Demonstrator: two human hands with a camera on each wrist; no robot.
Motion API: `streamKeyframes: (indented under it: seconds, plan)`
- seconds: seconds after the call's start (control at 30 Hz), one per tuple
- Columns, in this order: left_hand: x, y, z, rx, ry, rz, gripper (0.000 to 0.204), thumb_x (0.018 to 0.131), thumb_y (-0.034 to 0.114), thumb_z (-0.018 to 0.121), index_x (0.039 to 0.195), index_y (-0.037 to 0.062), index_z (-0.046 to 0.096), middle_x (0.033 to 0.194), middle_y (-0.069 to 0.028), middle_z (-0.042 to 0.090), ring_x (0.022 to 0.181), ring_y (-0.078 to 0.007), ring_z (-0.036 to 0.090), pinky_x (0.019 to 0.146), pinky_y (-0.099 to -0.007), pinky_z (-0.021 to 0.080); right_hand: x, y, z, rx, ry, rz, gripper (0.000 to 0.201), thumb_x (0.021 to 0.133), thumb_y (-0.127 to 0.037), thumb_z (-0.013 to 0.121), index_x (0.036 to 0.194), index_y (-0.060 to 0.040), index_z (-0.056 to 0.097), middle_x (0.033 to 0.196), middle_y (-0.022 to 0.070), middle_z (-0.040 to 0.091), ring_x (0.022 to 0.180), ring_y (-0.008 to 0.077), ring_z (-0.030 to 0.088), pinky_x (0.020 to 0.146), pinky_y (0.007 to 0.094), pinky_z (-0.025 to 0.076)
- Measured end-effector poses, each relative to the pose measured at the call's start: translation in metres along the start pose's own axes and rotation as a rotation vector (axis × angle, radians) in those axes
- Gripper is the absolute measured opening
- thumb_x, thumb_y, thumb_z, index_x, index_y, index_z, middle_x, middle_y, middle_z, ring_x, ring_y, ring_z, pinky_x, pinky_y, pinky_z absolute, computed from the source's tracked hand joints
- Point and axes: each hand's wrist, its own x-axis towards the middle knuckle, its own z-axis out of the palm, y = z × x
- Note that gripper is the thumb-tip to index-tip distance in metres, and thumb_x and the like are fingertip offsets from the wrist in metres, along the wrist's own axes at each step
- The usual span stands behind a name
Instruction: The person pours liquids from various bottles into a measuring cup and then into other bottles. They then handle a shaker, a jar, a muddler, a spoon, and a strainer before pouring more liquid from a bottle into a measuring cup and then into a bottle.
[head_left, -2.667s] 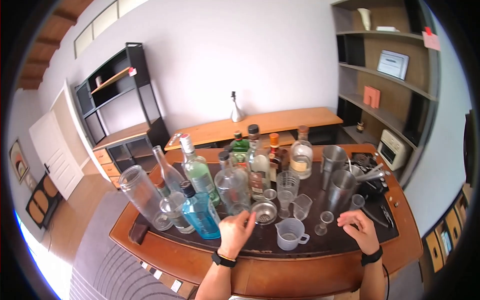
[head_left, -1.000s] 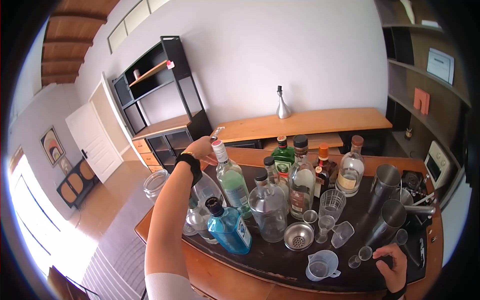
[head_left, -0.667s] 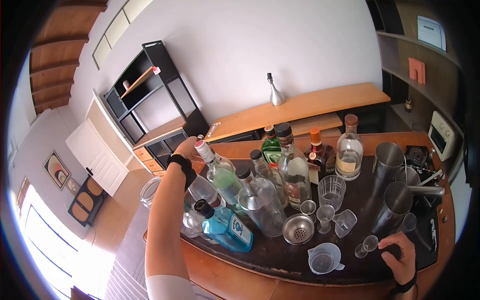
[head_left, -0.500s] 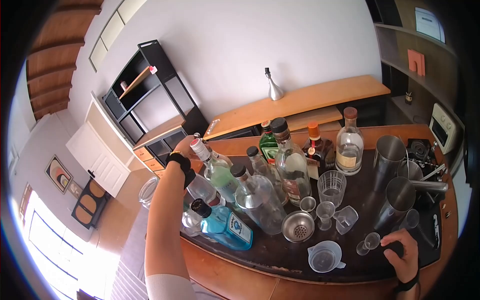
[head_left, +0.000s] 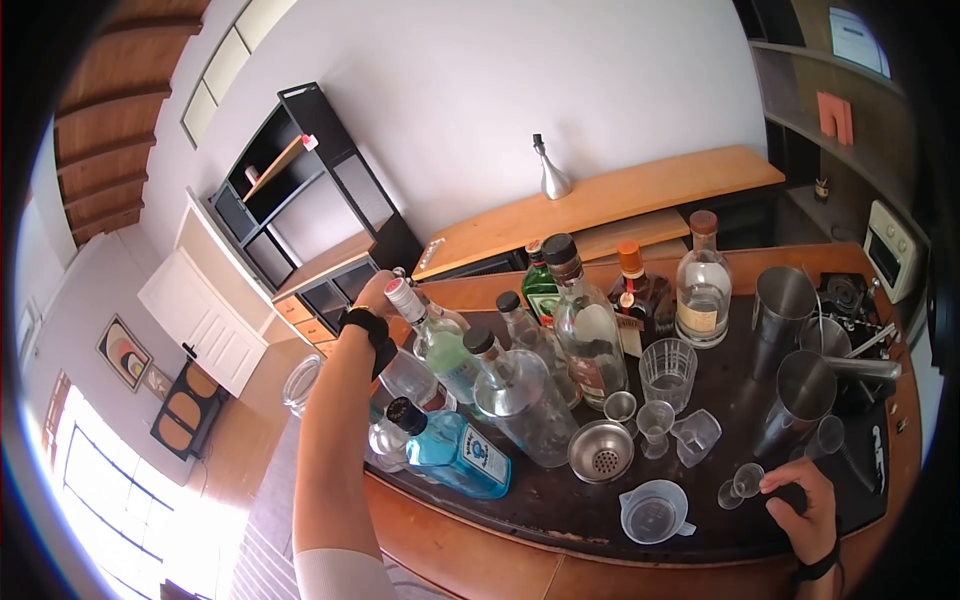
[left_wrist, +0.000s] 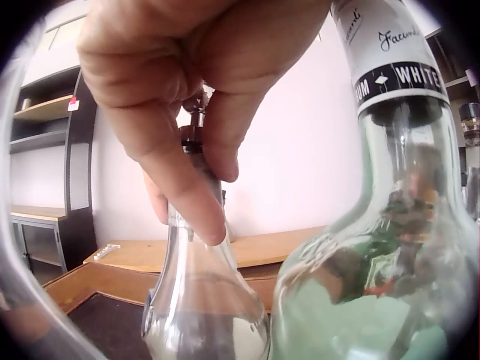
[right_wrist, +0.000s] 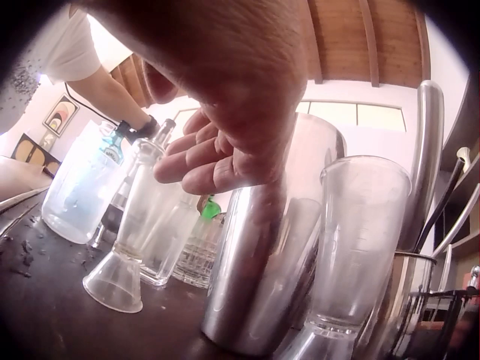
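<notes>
My left hand [left_wrist: 180, 97] pinches the neck of a clear glass bottle [left_wrist: 202, 322] between thumb and fingers, just below its pour spout [left_wrist: 196, 124]. In the head view, that hand [head_left: 374, 296] reaches behind the blue bottle [head_left: 460, 462] at the table's left. Right beside it stands a pale green bottle with a white cap [head_left: 444, 350]. My right hand [head_left: 808, 508] hovers at the front right, fingers loosely bent and holding nothing. Its fingertips are close to the rim of a clear double-ended jigger [right_wrist: 116, 279], which stands upright on the dark mat.
Several more bottles, including a large clear one [head_left: 525, 410], crowd the middle. A metal strainer [head_left: 601, 452], a measuring jug [head_left: 655, 512] and a ribbed mixing glass [head_left: 667, 374] stand nearer. Tall metal shaker tins [head_left: 795, 400] rise at the right, and a wide glass jar [head_left: 302, 384] at far left.
My left hand has gone from over the front of the table to the back left and taken hold of the bottle's neck. The head view has turned left. My right hand stays near the jigger.
</notes>
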Motion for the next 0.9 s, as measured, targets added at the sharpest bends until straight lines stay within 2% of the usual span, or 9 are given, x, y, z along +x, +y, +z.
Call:
streamKeyframes:
  seconds: [0.03, 0.13, 0.23, 0.27, 0.33, 0.4, 0.5, 0.73, 0.9]
  plan:
    - [-0.001, 0.001, 0.000, -0.152, 0.034, -0.039, 0.023, 0.085, 0.018, 0.078, 0.078, -0.0032, 0.072, 0.073, -0.0087, 0.070, 0.066, -0.0158, 0.071, 0.051, -0.0270, 0.053, 0.000, 0.000, 0.000, -0.002, -0.002, -0.007, 0.025, 0.073, -0.009, 0.067, 0.097, -0.0013, 0.066, 0.090, 0.0087, 0.068, 0.086, 0.0191, 0.064, 0.083, 0.0312, 0.048]
    - [-0.011, 0.018, 0.003, -0.135, 0.073, -0.135, 0.022, 0.087, 0.015, 0.077, 0.089, -0.0055, 0.070, 0.085, -0.0102, 0.073, 0.074, -0.0178, 0.072, 0.061, -0.0292, 0.059, 0.000, -0.002, 0.000, -0.006, 0.008, -0.006, 0.024, 0.074, -0.010, 0.067, 0.097, -0.0017, 0.066, 0.090, 0.0084, 0.068, 0.086, 0.0192, 0.064, 0.084, 0.0312, 0.047]
    - [-0.003, 0.010, -0.008, 0.199, 0.140, 0.001, 0.027, 0.083, 0.019, 0.079, 0.083, -0.0067, 0.071, 0.077, -0.0118, 0.071, 0.071, -0.0195, 0.073, 0.056, -0.0306, 0.059, 0.000, -0.001, -0.001, 0.002, 0.019, -0.021, 0.024, 0.076, -0.012, 0.068, 0.097, -0.0013, 0.066, 0.090, 0.0087, 0.068, 0.086, 0.0190, 0.064, 0.083, 0.0307, 0.047]
    - [-0.002, 0.008, -0.010, 0.157, 0.179, -0.033, 0.027, 0.083, 0.018, 0.078, 0.084, -0.0071, 0.070, 0.077, -0.0123, 0.071, 0.071, -0.0200, 0.073, 0.056, -0.0309, 0.060, -0.001, -0.001, -0.001, 0.011, 0.026, -0.013, 0.024, 0.076, -0.012, 0.068, 0.097, -0.0010, 0.066, 0.090, 0.0088, 0.068, 0.086, 0.0188, 0.064, 0.083, 0.0305, 0.048]
    - [-0.029, 0.052, -0.004, 0.071, 0.262, -0.102, 0.027, 0.082, 0.017, 0.078, 0.086, -0.0079, 0.070, 0.078, -0.0134, 0.071, 0.070, -0.0210, 0.073, 0.057, -0.0316, 0.061, -0.001, -0.001, -0.001, 0.031, 0.034, -0.001, 0.024, 0.077, -0.013, 0.068, 0.098, -0.0006, 0.065, 0.090, 0.0090, 0.067, 0.086, 0.0185, 0.064, 0.082, 0.0302, 0.048]
    - [-0.034, 0.064, -0.007, 0.072, 0.373, -0.077, 0.024, 0.085, 0.015, 0.074, 0.085, -0.0079, 0.067, 0.077, -0.0141, 0.070, 0.067, -0.0210, 0.073, 0.054, -0.0315, 0.060, -0.001, -0.001, -0.001, 0.041, 0.034, 0.003, 0.024, 0.077, -0.012, 0.068, 0.098, -0.0001, 0.065, 0.091, 0.0092, 0.067, 0.086, 0.0182, 0.064, 0.082, 0.0299, 0.048]
    - [-0.035, 0.075, -0.018, -0.139, 0.446, -0.004, 0.023, 0.090, 0.013, 0.069, 0.092, -0.0088, 0.062, 0.077, -0.0133, 0.069, 0.062, -0.0196, 0.072, 0.052, -0.0302, 0.059, -0.002, 0.000, -0.001, 0.049, 0.039, 0.006, 0.024, 0.076, -0.010, 0.067, 0.098, 0.0003, 0.065, 0.091, 0.0093, 0.066, 0.086, 0.0181, 0.065, 0.082, 0.0297, 0.048]
    - [-0.047, 0.116, -0.074, -0.032, 0.818, 0.267, 0.030, 0.092, 0.021, 0.070, 0.095, -0.0074, 0.060, 0.076, -0.0145, 0.069, 0.057, -0.0192, 0.069, 0.053, -0.0313, 0.057, -0.003, 0.000, 0.000, 0.057, 0.040, -0.018, 0.021, 0.078, -0.007, 0.066, 0.098, 0.0005, 0.065, 0.092, 0.0089, 0.065, 0.087, 0.0170, 0.064, 0.083, 0.0288, 0.048]
    - [-0.090, 0.165, -0.123, 0.074, 1.053, 0.456, 0.037, 0.094, 0.029, 0.068, 0.097, -0.0062, 0.058, 0.072, -0.0115, 0.065, 0.060, -0.0180, 0.068, 0.058, -0.0313, 0.054, -0.004, -0.004, -0.001, 0.075, 0.046, -0.031, 0.019, 0.080, -0.005, 0.064, 0.099, 0.0006, 0.064, 0.093, 0.0088, 0.064, 0.088, 0.0169, 0.064, 0.084, 0.0286, 0.048]
